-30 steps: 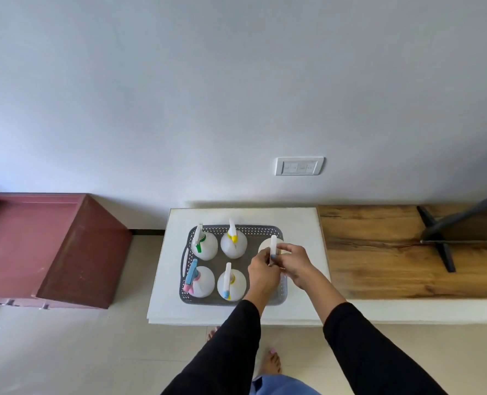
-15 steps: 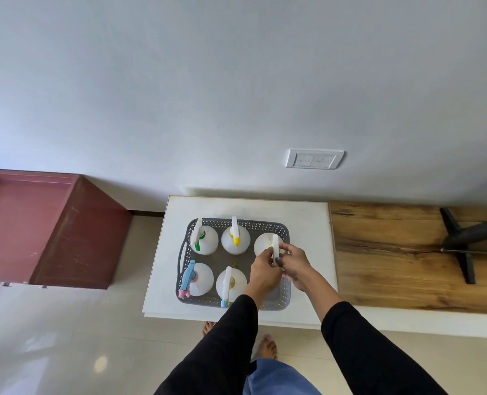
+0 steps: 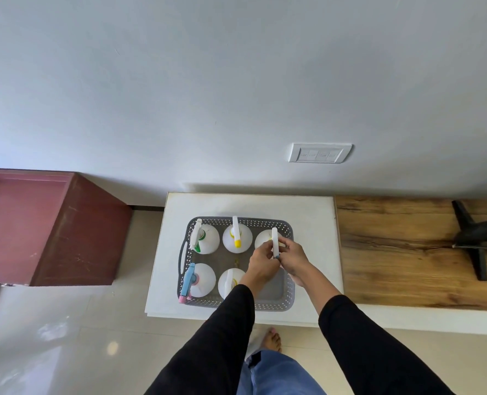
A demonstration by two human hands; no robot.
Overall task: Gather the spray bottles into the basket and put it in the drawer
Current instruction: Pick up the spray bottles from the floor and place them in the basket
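Note:
A grey perforated basket [image 3: 289, 298] stands on a white table [image 3: 310, 215]. Several white spray bottles stand in it: a green-trigger one [image 3: 208, 238] and a yellow-nozzle one [image 3: 236, 238] in the back row, a blue-and-pink one [image 3: 199, 280] and another white one [image 3: 231, 282] in front. A further bottle [image 3: 263, 239] stands at the back right of the basket. My left hand [image 3: 261, 263] and my right hand [image 3: 293, 259] both grip its white spray head from either side. The front right corner of the basket holds no bottle.
A dark red cabinet [image 3: 51, 229] stands on the floor to the left of the table. A wooden bench top [image 3: 407, 252] adjoins the table on the right, with a black stand [image 3: 476, 238] on it. A wall switch plate [image 3: 320, 153] is above.
The camera view has shifted, so the table sits further right in view. Both hands stay on the back right bottle's spray head, with little change in grip.

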